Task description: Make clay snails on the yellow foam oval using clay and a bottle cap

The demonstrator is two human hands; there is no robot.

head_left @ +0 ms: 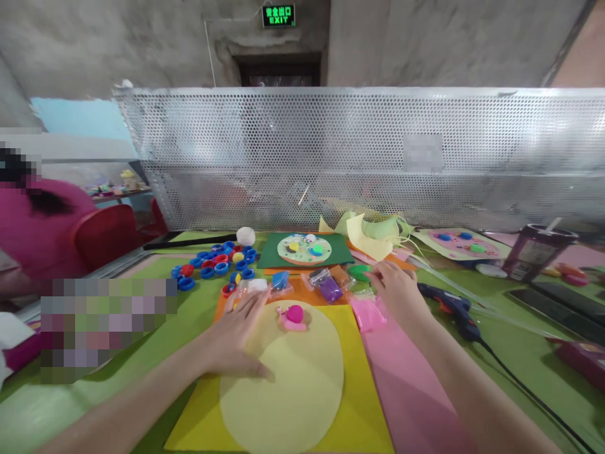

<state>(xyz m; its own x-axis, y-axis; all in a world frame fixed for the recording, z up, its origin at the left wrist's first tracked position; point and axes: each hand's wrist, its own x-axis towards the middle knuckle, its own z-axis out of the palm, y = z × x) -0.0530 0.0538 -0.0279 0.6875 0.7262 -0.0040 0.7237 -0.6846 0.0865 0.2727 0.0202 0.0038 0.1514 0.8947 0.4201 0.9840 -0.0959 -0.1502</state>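
Along the far edge of the table (85,403) stands a perforated metal screen (359,157). Before it lies a dark green sheet (343,255) bearing a decorated disc (305,249), with curled paper scraps (373,230) just to its right. A second decorated disc (456,243) and a drink cup (536,252) sit towards the far right corner. Left of the green sheet a scatter of blue and red bottle caps (215,261) spreads out, with a white ball (245,236) at its far side. A row of small clay bags crosses the middle: blue (280,280), purple (329,289) and pink (367,312). A glue gun (451,306) lies to the right, its cord running to the near right corner. At the left edge sits another person in a pink shirt (42,233), by a red chair (106,236).

At the near edge a yellow sheet (359,416) carries a pale yellow circle (288,391), and a pink sheet (401,378) lies beside it. A pink clay snail (293,316) sits at the circle's far rim, with nothing over it.

The left hand (239,343) lies flat, palm down and fingers spread, on the circle's left rim. It holds nothing, and its fingertips are near the snail but apart from it.

The right hand (397,287) reaches past the pink bag, its fingers curled at a green clay lump (360,271). Whether they grip the lump cannot be made out.
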